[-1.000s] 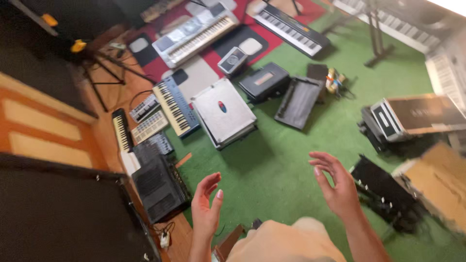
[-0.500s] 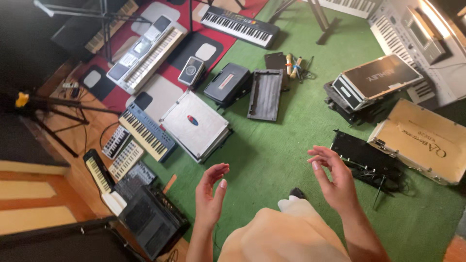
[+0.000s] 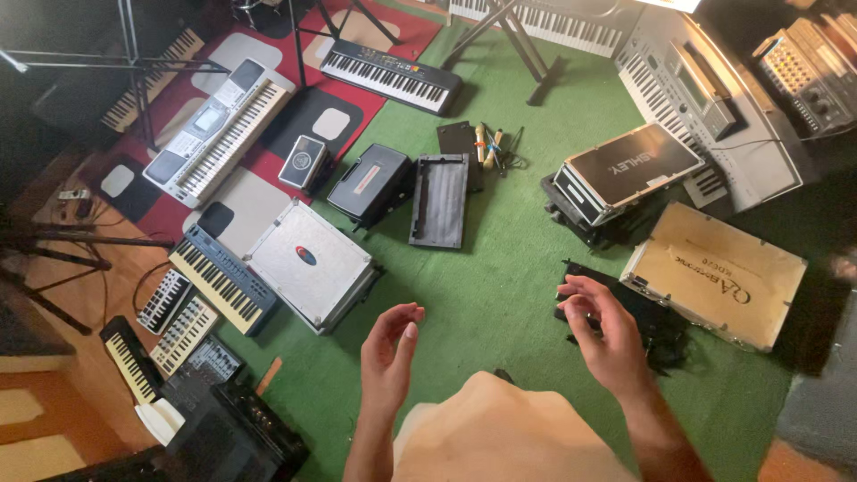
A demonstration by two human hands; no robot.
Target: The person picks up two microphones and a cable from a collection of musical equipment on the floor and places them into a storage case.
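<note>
I look down at a green carpet (image 3: 500,295) strewn with music gear. My left hand (image 3: 389,355) hovers in front of me with curled, parted fingers and holds nothing. My right hand (image 3: 605,332) hangs palm down, fingers spread, also empty, just above a flat black piece of gear (image 3: 656,317). A silver flight case (image 3: 311,262) lies on the floor ahead of my left hand. A beige wooden case (image 3: 719,275) lies to the right of my right hand. My tan trouser knee (image 3: 500,437) fills the bottom middle.
Several keyboards lie about: a small dark one (image 3: 219,278), a silver one (image 3: 219,134) on a red rug, a black one (image 3: 391,76). A black case (image 3: 368,183), an open black tray (image 3: 440,201), a metal-edged rack case (image 3: 620,171), a stand (image 3: 522,40).
The view has swung to the right and tilted, bringing the beige case and right-side keyboards into sight. Both hands stay raised and empty; the right hand now hangs over the flat black gear.
</note>
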